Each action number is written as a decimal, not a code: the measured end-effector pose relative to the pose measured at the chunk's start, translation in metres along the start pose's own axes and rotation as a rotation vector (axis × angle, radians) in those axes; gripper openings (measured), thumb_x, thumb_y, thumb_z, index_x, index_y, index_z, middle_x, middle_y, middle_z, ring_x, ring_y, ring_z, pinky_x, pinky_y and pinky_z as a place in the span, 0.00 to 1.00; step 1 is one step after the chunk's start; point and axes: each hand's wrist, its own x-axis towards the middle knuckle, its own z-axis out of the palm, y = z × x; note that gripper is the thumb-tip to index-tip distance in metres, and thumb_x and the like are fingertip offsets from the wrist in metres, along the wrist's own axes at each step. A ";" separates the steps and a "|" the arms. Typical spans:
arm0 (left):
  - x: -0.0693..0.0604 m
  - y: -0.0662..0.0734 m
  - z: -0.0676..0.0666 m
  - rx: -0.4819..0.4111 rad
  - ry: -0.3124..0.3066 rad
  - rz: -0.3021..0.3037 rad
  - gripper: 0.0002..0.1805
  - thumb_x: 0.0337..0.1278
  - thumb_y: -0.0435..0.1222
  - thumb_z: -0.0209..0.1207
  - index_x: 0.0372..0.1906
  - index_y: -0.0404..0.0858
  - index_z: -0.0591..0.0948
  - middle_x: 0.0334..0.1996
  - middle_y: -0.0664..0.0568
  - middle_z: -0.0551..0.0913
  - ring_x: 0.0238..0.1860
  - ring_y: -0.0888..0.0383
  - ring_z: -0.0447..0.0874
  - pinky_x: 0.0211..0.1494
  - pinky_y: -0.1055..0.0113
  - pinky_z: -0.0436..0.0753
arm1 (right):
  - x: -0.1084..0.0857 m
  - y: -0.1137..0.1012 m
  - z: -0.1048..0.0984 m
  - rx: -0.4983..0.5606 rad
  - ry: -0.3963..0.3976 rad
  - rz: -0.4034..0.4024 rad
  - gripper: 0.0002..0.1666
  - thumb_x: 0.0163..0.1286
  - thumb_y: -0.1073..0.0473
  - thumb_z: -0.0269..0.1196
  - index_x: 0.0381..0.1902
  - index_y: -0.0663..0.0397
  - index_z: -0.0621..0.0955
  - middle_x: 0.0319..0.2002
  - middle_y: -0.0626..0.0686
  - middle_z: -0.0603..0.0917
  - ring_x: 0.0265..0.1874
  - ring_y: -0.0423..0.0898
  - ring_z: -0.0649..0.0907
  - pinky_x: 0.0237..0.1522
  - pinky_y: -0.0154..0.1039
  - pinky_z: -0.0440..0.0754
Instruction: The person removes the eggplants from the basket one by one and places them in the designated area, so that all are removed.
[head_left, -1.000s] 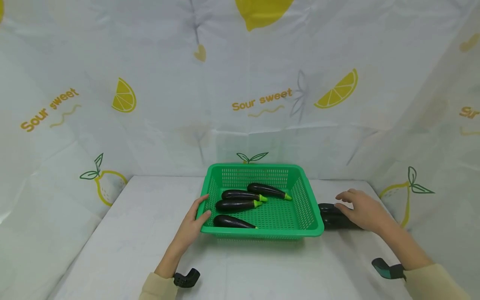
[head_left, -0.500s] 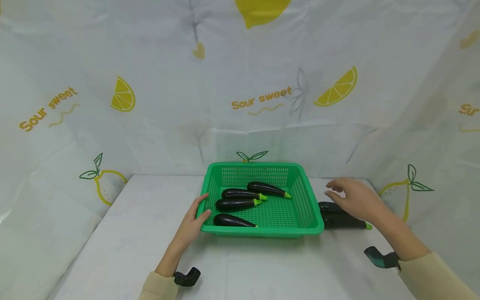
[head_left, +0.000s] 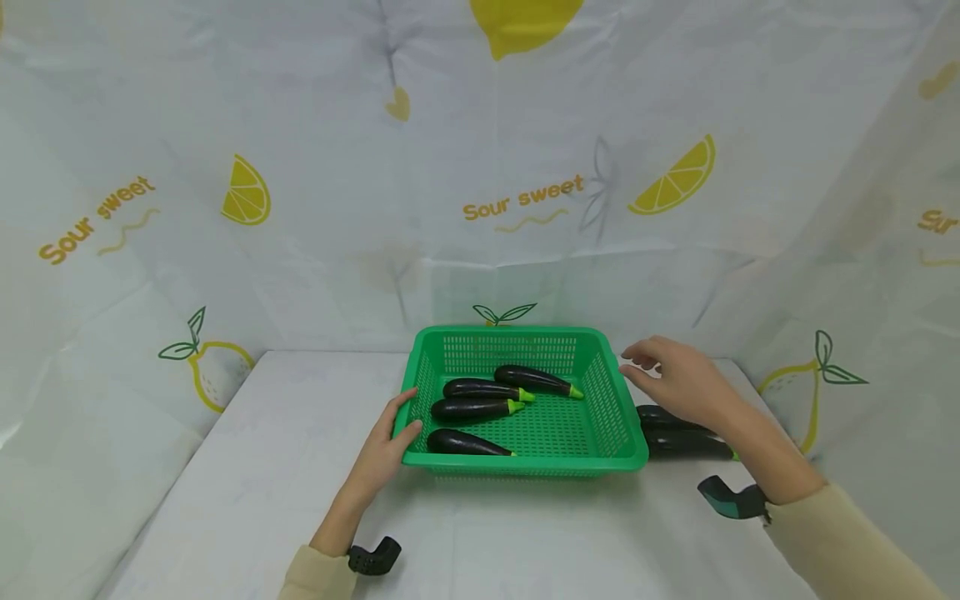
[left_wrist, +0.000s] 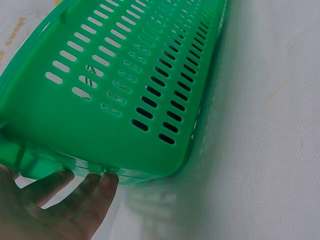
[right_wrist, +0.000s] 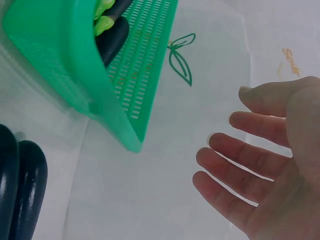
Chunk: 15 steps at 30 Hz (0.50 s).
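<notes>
A green plastic basket with slotted walls holds several dark eggplants with green stems, one of them the front eggplant. My left hand grips the basket's left rim; in the left wrist view its fingers touch the outside of the end wall. Above and behind the basket's right side hovers my right hand, holding nothing, its fingers apart and slightly bent. Two more eggplants lie side by side on the table just right of the basket, partly covered by the right hand and forearm in the head view.
The table is covered in white. A white lemon-print curtain rises behind it and along both sides. Each wrist wears a small dark camera mount, such as the left mount.
My right hand has moved left and up from over the two table eggplants toward the basket's right rim, uncovering more of them. The left hand and basket stay put.
</notes>
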 end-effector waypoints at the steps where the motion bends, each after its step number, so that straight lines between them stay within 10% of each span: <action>1: 0.000 0.000 0.000 -0.001 0.001 0.000 0.30 0.77 0.42 0.53 0.78 0.47 0.62 0.79 0.40 0.56 0.79 0.39 0.49 0.75 0.34 0.52 | 0.002 -0.002 0.000 0.003 0.001 -0.007 0.15 0.74 0.57 0.65 0.51 0.63 0.84 0.46 0.58 0.86 0.45 0.57 0.84 0.48 0.56 0.83; 15: 0.001 0.000 0.000 -0.020 0.000 0.001 0.30 0.77 0.41 0.54 0.78 0.46 0.62 0.79 0.39 0.56 0.79 0.39 0.49 0.75 0.34 0.53 | 0.034 -0.020 0.010 0.014 0.002 -0.066 0.15 0.73 0.56 0.65 0.49 0.62 0.85 0.47 0.59 0.86 0.43 0.57 0.84 0.45 0.55 0.82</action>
